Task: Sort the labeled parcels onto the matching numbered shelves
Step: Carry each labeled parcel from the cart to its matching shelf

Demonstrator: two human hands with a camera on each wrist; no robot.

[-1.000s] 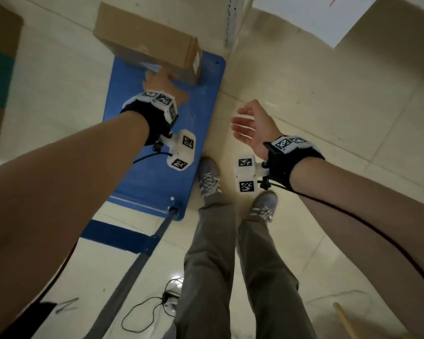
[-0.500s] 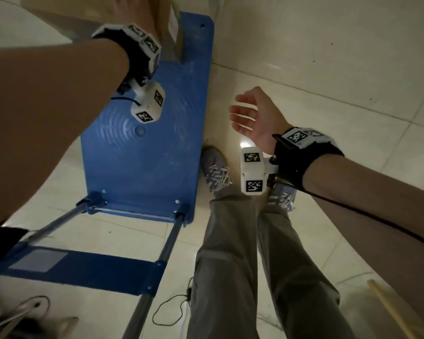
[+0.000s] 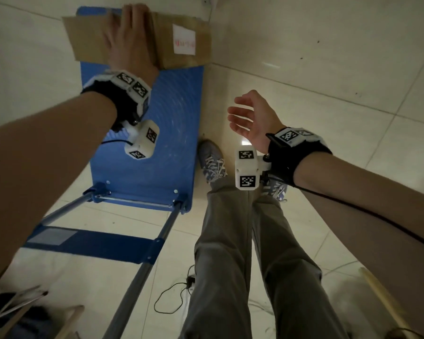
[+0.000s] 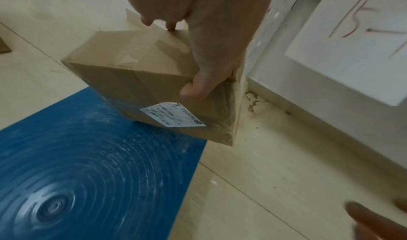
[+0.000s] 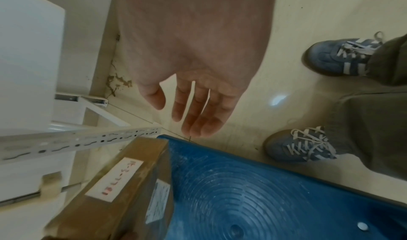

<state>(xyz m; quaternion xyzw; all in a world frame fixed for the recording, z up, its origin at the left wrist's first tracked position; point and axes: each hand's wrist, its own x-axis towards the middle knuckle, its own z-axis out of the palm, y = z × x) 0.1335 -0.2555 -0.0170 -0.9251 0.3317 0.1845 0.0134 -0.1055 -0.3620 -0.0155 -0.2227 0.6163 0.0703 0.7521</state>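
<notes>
Left grip (image 3: 130, 42) clamped on parcel (image 3: 181, 57), now raised off cart deck's (image 3: 171, 123) far edge; right grip (image 3: 251, 121) spread, empty. Label readable; shelving next.

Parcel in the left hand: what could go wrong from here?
1. The left hand grips the parcel alone, thumb on one side and fingers over the far edge; the right hand hangs open and apart. A slip could drop it onto the cart.
2. The shelf post stands close beside the parcel; a swing could knock it.
3. The handwritten label is blurred here, so the shelf number could be misread.
</notes>
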